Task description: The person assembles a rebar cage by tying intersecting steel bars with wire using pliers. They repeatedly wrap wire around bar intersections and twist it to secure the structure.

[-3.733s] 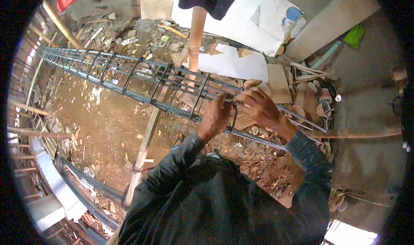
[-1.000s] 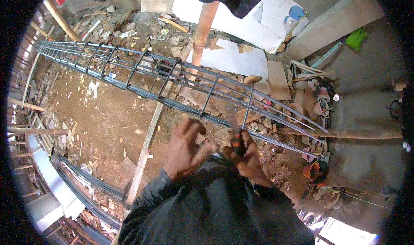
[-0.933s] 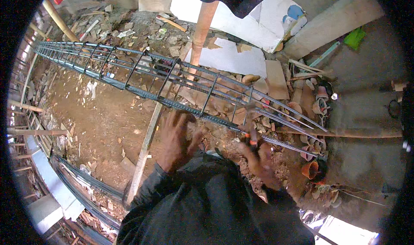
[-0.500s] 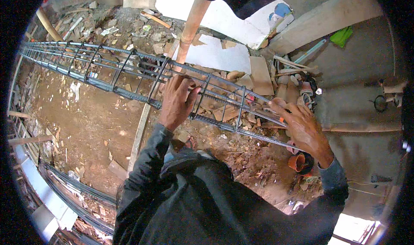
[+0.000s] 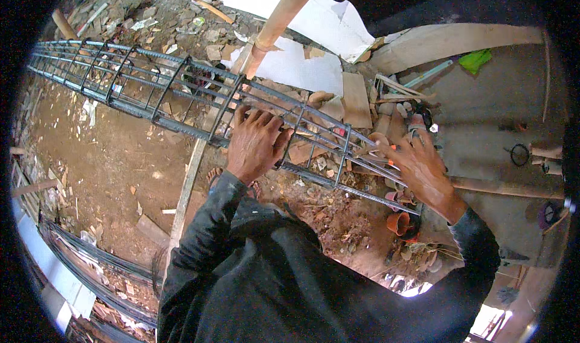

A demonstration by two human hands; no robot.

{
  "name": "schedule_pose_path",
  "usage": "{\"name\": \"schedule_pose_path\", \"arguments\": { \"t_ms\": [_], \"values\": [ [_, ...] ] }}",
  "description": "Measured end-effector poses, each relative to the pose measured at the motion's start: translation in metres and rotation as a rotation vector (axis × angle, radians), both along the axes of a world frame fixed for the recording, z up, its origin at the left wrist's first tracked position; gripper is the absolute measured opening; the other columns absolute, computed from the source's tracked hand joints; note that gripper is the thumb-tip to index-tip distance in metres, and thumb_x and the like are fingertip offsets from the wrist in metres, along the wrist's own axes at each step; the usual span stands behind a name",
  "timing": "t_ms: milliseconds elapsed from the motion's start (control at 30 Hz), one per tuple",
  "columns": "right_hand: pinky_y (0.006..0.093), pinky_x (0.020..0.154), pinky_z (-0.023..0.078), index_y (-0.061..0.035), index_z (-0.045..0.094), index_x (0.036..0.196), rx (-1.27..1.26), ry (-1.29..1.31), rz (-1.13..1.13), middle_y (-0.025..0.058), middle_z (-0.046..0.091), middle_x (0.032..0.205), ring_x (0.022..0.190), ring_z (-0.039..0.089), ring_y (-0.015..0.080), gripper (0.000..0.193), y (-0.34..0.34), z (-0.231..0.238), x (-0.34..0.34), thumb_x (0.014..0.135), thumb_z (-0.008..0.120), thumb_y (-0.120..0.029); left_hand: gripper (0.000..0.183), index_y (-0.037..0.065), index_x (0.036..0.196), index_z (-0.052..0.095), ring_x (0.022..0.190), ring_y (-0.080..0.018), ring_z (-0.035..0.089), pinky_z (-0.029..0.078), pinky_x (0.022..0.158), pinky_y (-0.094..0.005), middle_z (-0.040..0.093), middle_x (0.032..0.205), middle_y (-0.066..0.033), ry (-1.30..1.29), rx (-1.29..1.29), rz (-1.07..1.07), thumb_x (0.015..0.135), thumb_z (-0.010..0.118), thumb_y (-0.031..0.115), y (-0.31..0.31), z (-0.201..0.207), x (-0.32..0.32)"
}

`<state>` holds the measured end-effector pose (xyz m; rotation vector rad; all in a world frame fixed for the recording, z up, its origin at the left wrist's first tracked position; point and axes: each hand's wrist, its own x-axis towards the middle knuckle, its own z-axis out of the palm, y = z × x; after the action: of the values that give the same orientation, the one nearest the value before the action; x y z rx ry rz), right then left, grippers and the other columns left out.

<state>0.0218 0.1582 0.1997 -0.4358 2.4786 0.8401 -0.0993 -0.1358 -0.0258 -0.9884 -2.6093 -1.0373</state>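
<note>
A long rebar cage (image 5: 136, 109), dark ribbed bars tied with square stirrups, runs across in front of me from the far left to the right. My left hand (image 5: 257, 145) curls its fingers over the cage's inner bars, between two stirrups. At the right end of the cage, my right hand (image 5: 421, 169) is bent around the bar ends. Small orange bits show between its thumb and fingers; they belong to something mostly hidden in the hand, whose kind I cannot make out.
A bamboo pole (image 5: 272, 32) rises beyond the cage, and a wooden strip (image 5: 187, 192) passes beneath it. White boards (image 5: 308, 71) and rubble lie behind. An orange pot (image 5: 397, 223) stands below the right end. Bundled rods (image 5: 103, 255) lie at lower left.
The view has shifted a little, with the cage's left end higher in the picture. My left hand keeps its place on the bars. My right hand has turned slightly at the bar ends.
</note>
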Motion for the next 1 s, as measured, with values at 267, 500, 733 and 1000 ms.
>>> {"name": "schedule_pose_path", "arguments": {
  "t_ms": [267,500,733,1000],
  "values": [
    [0.0668,0.126,0.028,-0.0214,0.057,0.156,0.047,-0.069,-0.010,0.0157,0.055,0.157,0.145,0.050,0.0426,0.061,-0.022,0.009,-0.012,0.096,0.065,-0.019,0.036,0.006,0.099,0.073,0.104,-0.0321,0.063,0.038,0.107,-0.0547,0.069,0.097,-0.0132,0.044,-0.009,0.001,0.106,0.062,0.040,0.000,-0.005,-0.002],
    [0.0676,0.128,0.025,-0.0228,0.061,0.152,0.094,-0.031,0.039,0.0184,0.054,0.158,0.154,0.037,0.0522,0.054,-0.026,-0.006,-0.020,0.098,0.062,-0.021,0.037,0.006,0.101,0.074,0.110,-0.0347,0.065,0.041,0.108,-0.0578,0.072,0.102,-0.0133,-0.032,-0.032,0.010,0.103,0.066,0.043,-0.001,-0.004,0.000],
    [0.0683,0.118,0.038,-0.0163,0.064,0.147,0.220,-0.124,0.037,0.0230,0.061,0.149,0.146,0.047,0.0529,0.050,-0.045,-0.004,-0.033,0.098,0.064,-0.026,0.035,0.005,0.093,0.073,0.102,-0.0341,0.063,0.041,0.104,-0.0541,0.068,0.093,-0.0145,0.033,0.082,0.030,0.103,0.067,0.038,0.002,-0.007,-0.001],
    [0.0537,0.072,0.058,-0.0006,0.061,0.121,-0.090,-0.551,-0.572,0.0224,0.076,0.092,0.085,0.075,0.0434,0.036,-0.008,-0.004,-0.068,0.107,0.062,-0.033,0.034,0.004,0.092,0.072,0.099,-0.0333,0.063,0.042,0.104,-0.0538,0.068,0.091,-0.0149,0.031,0.075,0.015,0.102,0.068,0.036,0.001,-0.005,-0.002]
  ]
}}
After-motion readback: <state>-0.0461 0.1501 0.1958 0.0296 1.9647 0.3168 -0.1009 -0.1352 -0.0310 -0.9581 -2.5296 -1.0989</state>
